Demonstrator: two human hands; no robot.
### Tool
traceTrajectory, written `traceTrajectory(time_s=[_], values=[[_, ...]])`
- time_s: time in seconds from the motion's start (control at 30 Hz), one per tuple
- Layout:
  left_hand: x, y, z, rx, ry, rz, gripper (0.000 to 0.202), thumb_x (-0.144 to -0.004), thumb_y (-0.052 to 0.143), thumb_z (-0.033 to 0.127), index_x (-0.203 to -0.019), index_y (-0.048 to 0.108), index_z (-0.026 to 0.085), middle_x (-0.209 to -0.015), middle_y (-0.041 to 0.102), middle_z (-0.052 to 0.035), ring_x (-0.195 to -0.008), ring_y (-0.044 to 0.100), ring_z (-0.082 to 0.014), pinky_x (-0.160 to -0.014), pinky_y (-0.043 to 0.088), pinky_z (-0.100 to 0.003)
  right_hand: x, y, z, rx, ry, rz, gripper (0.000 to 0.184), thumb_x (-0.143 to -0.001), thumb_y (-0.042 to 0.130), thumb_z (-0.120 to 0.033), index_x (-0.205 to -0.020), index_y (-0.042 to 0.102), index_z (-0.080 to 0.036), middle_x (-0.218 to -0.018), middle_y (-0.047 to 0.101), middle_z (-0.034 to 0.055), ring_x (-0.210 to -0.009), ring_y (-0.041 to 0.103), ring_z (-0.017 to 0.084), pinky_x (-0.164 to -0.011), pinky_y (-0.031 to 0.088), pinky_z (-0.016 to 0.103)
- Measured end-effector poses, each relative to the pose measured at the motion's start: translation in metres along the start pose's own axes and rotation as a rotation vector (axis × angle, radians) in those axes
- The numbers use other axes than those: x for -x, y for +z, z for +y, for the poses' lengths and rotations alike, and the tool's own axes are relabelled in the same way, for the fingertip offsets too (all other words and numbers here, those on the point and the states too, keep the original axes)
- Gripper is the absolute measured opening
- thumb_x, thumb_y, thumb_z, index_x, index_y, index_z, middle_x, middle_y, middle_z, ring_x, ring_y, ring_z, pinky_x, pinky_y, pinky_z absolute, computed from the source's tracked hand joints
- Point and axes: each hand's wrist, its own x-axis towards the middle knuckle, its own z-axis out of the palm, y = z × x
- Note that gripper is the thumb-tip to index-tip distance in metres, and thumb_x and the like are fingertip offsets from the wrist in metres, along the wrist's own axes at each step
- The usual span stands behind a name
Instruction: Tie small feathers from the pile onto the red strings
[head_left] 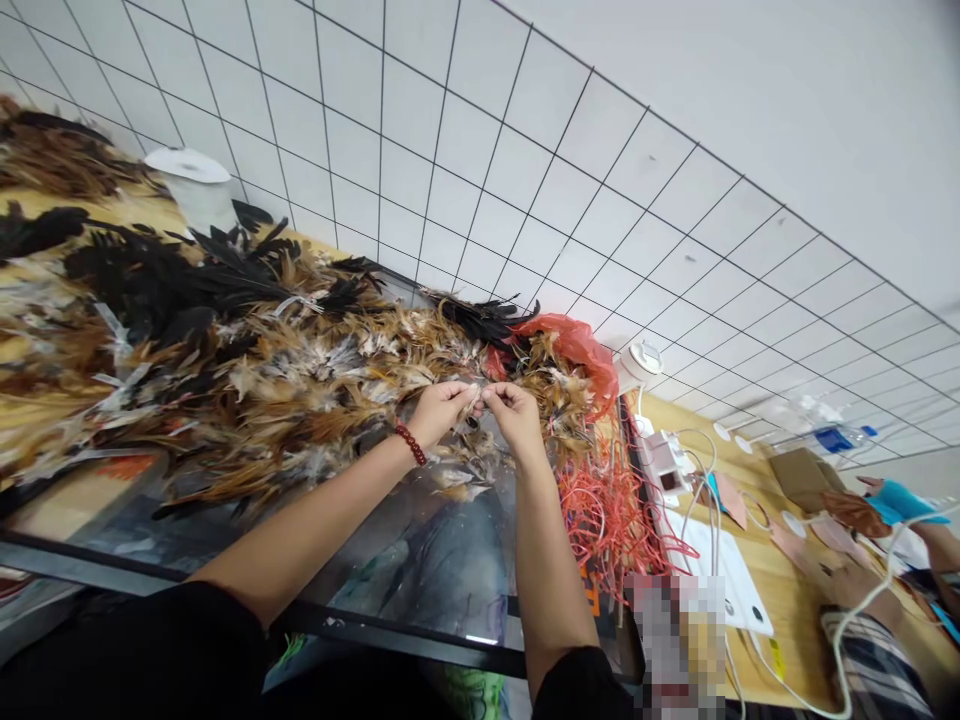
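Note:
My left hand (444, 410), with a dark red bead bracelet (410, 443) on its wrist, pinches with thumb and fingertips. Right beside it my right hand (513, 412) makes the same kind of pinch, so the fingertips of both nearly meet. Something small and pale shows between them, too small to name. Around and behind both hands spreads a heap of brown and cream feathers (322, 375). A few loose feathers (459, 485) lie under the hands on the glass tabletop (450, 560).
Black feathers (150, 275) and a white paper roll (193, 190) are at the left. A red plastic bag (581, 350) and tangled red cords (607, 510) lie right of my hands. Further right are white cables, a plug block (666, 462) and another person's plaid sleeve (874, 660). A wire grid (450, 150) stands behind.

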Motion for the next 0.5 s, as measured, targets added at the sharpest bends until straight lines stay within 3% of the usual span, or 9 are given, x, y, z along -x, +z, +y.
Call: traceTrajectory(time_s=[0.17,0.27,0.4,0.5], values=[[0.001,0.000,0.000,-0.007,0.043,-0.014,0.029,-0.072,0.067,0.040,-0.058,0.061,0.016,-0.052,0.056,0.0005,-0.048,0.049,-0.0101,-0.055,0.041,-0.025,-0.001,0.001,0.001,0.054,-0.023,0.036,0.020,-0.070,0.067,-0.036,-0.075,0.066,-0.017,-0.071,0.068,0.0017,-0.063,0.059,0.014,-0.064,0.048,0.026],[0.000,-0.001,-0.001,-0.039,0.044,-0.020,0.030,-0.072,0.067,0.040,-0.056,0.059,0.016,-0.050,0.052,0.0015,-0.046,0.044,-0.0087,-0.051,0.035,-0.024,-0.003,0.000,0.005,0.080,-0.018,0.056,0.025,-0.069,0.068,-0.036,-0.085,0.068,-0.017,-0.072,0.065,0.0005,-0.060,0.054,0.012,-0.061,0.045,0.024],[-0.001,-0.004,-0.002,-0.051,0.008,-0.087,0.031,-0.071,0.067,0.042,-0.056,0.059,0.016,-0.051,0.053,0.0005,-0.047,0.043,-0.0092,-0.050,0.034,-0.024,-0.002,-0.005,0.004,0.182,-0.115,0.001,0.033,-0.073,0.064,-0.031,-0.104,0.070,-0.021,-0.072,0.061,-0.0012,-0.057,0.047,0.011,-0.059,0.042,0.024],[-0.001,-0.007,0.000,-0.048,-0.026,-0.145,0.033,-0.071,0.067,0.043,-0.056,0.060,0.016,-0.051,0.052,0.0003,-0.047,0.041,-0.0089,-0.049,0.032,-0.024,0.000,-0.010,-0.001,0.253,-0.190,-0.057,0.031,-0.076,0.062,-0.027,-0.105,0.072,-0.024,-0.083,0.063,0.0012,-0.063,0.051,0.012,-0.066,0.045,0.026]])
